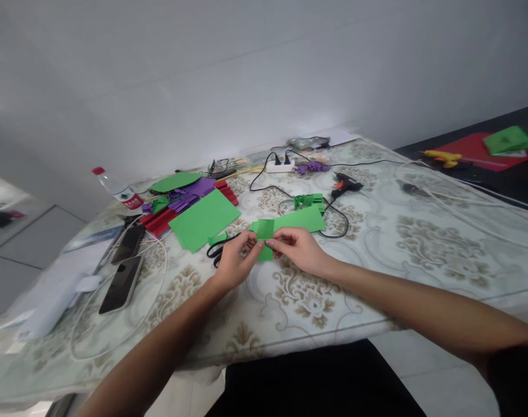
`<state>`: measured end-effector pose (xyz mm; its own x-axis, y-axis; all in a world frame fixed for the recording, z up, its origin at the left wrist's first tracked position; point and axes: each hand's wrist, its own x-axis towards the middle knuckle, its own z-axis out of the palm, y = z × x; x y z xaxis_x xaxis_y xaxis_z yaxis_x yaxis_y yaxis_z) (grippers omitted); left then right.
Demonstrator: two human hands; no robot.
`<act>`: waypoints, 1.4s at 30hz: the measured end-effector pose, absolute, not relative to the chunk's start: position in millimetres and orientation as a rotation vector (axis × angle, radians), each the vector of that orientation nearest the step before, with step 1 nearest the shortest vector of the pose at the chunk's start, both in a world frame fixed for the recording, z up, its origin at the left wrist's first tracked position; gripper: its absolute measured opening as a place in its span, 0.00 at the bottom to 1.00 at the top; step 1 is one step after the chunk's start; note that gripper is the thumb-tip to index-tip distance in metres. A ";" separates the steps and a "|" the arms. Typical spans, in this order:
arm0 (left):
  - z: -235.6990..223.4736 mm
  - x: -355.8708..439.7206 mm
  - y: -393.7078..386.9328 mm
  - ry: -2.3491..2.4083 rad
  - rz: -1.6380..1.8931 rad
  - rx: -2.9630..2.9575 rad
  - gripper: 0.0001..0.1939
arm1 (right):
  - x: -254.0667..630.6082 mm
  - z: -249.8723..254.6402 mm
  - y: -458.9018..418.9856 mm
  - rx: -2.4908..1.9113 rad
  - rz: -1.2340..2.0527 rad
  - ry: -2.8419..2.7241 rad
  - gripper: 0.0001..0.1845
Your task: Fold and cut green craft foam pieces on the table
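A small folded piece of green paper is held upright between both hands, over the table. My left hand pinches its left edge, with thumb and forefinger closed on it. From the other side my right hand grips the right edge between thumb and fingers. Just behind lies a long green paper strip. Scissors with black handles rest beside my left hand, partly hidden by it. Larger green sheets lie to the left, and cut green paper pieces sit farther back.
A black glue gun and its cord lie at the right back, near a white power strip. Purple and red papers, a water bottle and two phones are on the left. A yellow glue gun is on the dark side table.
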<state>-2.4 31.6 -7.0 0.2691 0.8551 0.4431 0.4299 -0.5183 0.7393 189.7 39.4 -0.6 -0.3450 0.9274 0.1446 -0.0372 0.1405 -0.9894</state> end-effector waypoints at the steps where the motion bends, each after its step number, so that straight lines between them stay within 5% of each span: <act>1: -6.7 -2.2 31.5 1.156 1.173 2.066 0.10 | 189.7 -0.2 39.3 -0.905 1.355 -1.520 0.24; 42: -9.0 -3.6 32.1 1.127 1.166 2.100 0.10 | 190.2 -3.7 40.4 -0.903 1.347 -1.549 0.24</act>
<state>-3.6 32.1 -9.0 0.2964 0.8394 0.4556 0.4270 -0.5432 0.7229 190.2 40.4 -3.7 -0.3594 0.9213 0.1481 -0.0191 0.1514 -0.9883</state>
